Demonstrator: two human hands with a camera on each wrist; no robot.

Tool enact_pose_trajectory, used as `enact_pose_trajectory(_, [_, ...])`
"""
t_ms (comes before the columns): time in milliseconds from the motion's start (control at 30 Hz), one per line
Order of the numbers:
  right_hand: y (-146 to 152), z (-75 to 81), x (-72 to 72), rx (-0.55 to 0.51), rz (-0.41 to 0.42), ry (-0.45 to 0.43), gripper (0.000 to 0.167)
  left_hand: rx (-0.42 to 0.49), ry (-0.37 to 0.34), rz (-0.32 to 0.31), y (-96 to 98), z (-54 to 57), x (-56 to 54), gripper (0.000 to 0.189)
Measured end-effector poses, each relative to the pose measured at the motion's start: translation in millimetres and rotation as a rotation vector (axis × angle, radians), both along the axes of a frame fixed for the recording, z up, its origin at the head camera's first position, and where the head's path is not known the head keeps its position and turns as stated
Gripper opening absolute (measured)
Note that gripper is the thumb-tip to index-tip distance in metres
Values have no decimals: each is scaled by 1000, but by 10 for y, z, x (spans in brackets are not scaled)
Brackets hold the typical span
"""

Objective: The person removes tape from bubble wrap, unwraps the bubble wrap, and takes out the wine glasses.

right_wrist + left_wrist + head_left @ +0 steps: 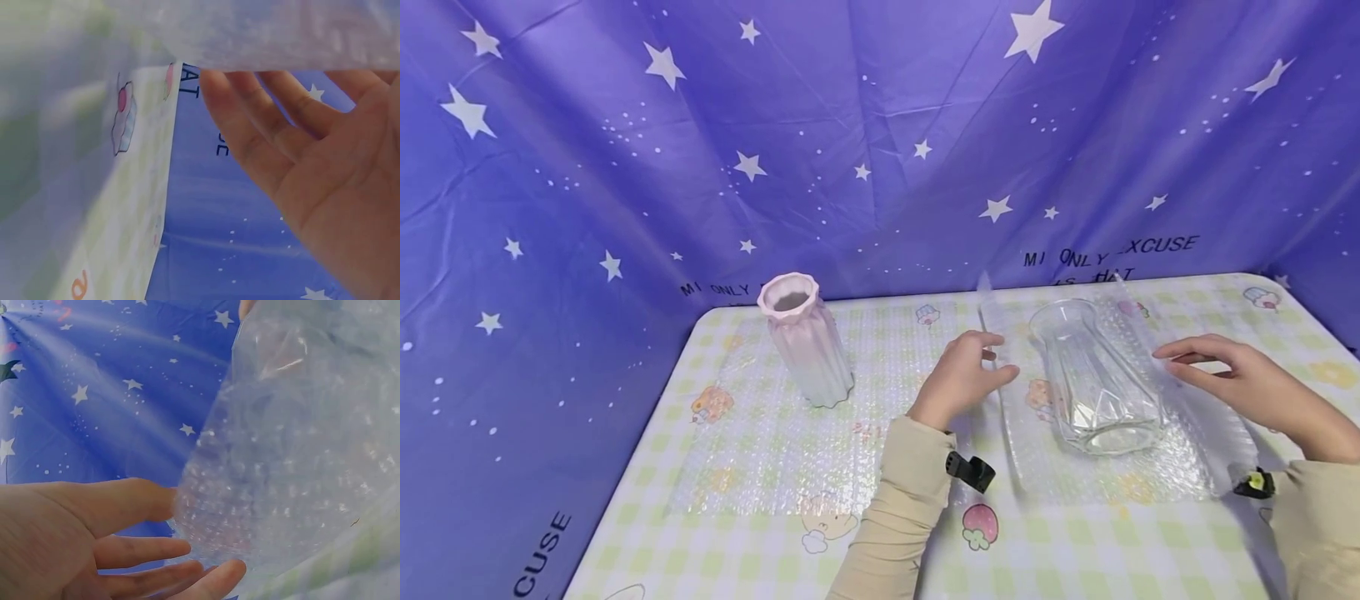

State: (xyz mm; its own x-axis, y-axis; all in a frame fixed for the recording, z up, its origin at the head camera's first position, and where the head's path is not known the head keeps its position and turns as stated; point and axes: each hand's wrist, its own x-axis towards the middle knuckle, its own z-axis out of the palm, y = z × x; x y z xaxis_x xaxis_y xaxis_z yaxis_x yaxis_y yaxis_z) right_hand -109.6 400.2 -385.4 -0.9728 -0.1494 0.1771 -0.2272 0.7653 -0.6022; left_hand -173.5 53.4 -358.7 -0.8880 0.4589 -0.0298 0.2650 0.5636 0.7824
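Star-printed purple drapery (880, 100) backs a table (700, 550) with a green-and-white checked surface. Work item: a clear faceted glass vase (1097, 383), located between the two hands on a sheet of bubble wrap (1067, 483). It appears to lie on its side, mouth away from the wrists and base toward them.

Left hand (958, 375): thumb and fingers spread at the raised wrap edge beside the vase. No closed pinch shows. Right hand (1240, 375): fingers extended and slightly bent, fingertips at the opposite raised edge; the right wrist view shows the sheet over the fingertips. Neither hand holds the glass.

Current step, as judged: positioning the two side flaps around the vase. Wrapping is incomplete; the flaps stand apart with the glass exposed between them. The next move calls for a secure hold on one flap and an even fold over the vase, without rolling it.

Beyond the left hand, on its outer side, a pink-and-white fluted vase (812, 358) stands upright on a second bubble-wrap sheet (775, 475), unwrapped.
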Motion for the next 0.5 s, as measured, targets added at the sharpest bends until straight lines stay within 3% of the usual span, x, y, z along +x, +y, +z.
enact_pose_trajectory(233, [101,-81,14,0,1,10,21,62,-58,14,-78,-28,-36,43])
enact_pose_trajectory(500, [181,-149,-4,3,4,-25,22,135,-178,12,-225,-69,-109,40])
